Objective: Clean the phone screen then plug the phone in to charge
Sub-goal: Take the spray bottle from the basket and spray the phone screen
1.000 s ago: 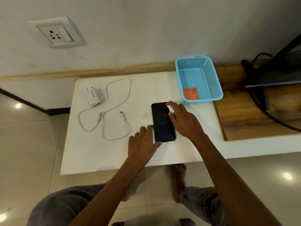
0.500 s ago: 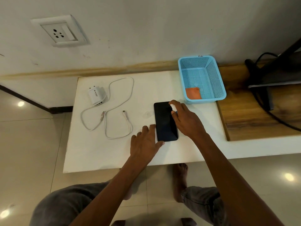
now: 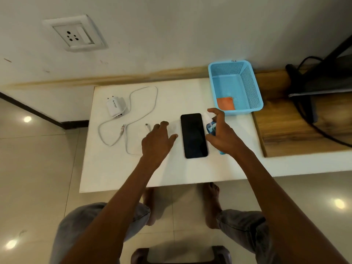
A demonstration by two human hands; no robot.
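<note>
Phone [image 3: 194, 135]: lies flat, dark screen up, near the middle of the white table [image 3: 106, 168]; neither hand touches it.
Right hand [image 3: 222, 135]: just right of the phone, fingers curled round a small blue spray bottle [image 3: 210, 128]; forefinger raised and hooked above the bottle's white top.
Left hand [image 3: 157, 141]: just left of the phone, palm down, fingers relaxed and slightly spread; whether it touches the table cannot be told.
Charger [image 3: 115, 107]: white plug block, far left on the table.
Cable [image 3: 133, 111]: white, looped beside the charger; one free end lies just beyond the left fingertips.
Basket [image 3: 253, 88]: blue mesh, far right of the phone, holding an orange cloth [image 3: 225, 103].
Socket [image 3: 73, 34]: on the wall, far left.
</note>
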